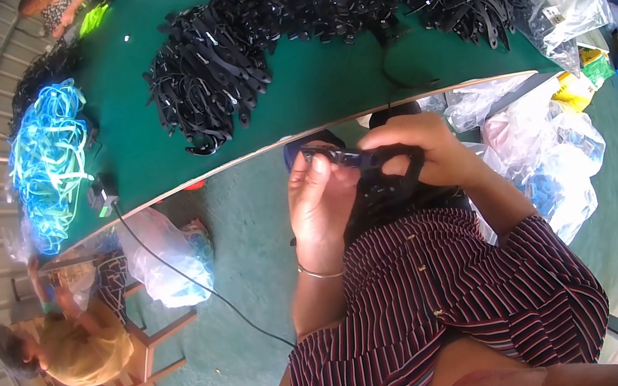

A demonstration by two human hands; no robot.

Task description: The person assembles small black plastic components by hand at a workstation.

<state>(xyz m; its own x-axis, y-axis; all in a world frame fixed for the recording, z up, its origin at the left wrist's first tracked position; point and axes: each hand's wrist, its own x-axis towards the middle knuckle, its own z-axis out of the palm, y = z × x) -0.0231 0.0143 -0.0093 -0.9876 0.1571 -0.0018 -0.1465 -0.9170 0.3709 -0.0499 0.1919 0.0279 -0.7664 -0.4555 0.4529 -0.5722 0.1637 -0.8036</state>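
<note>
In front of my body, just off the table's near edge, both hands hold a black strap (352, 159). My left hand (318, 199) pinches one end between thumb and fingers; a small shiny part, perhaps a buckle, shows there. My right hand (432, 148) is closed on the other end, where the strap bends into a loop around the fingertips. What lies under the right fingers is hidden. Dark material below the hands blends with the strap, so its lower outline is hard to make out.
Heaps of black straps (211, 74) cover the far side of the green table (133, 169). A pile of blue and pale green straps (53, 166) lies at its left end. A black cable (184, 275) hangs from the table. Filled plastic bags (544, 154) stand at right. A co-worker (86, 349) sits at left.
</note>
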